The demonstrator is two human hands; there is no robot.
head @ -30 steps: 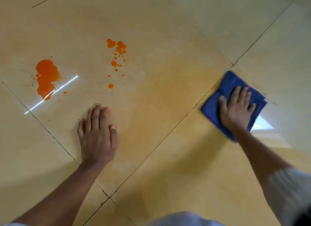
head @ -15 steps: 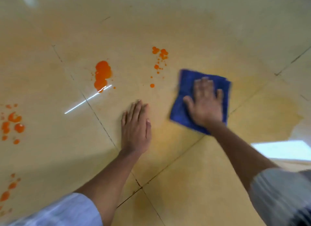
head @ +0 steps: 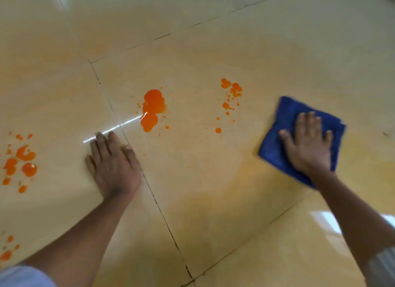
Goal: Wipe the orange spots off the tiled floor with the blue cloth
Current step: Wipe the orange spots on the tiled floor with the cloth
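My right hand presses flat on the folded blue cloth at the right of the beige tiled floor. Just left of the cloth lies a cluster of small orange drops. A large orange puddle sits in the middle, a short way ahead of my left hand, which rests palm down on the floor with nothing in it. More orange spots lie at the far left, and a few orange spots at the lower left edge.
A pale orange smear tints the tiles between and below my hands. Dark grout lines cross the floor. Bright window reflections glare at the lower right, and a thin light streak lies by my left fingertips.
The view has swung left, bringing more spots in at the left. My right hand has slid the cloth rightward, away from the small drops. My left hand now rests farther left, across the grout line.
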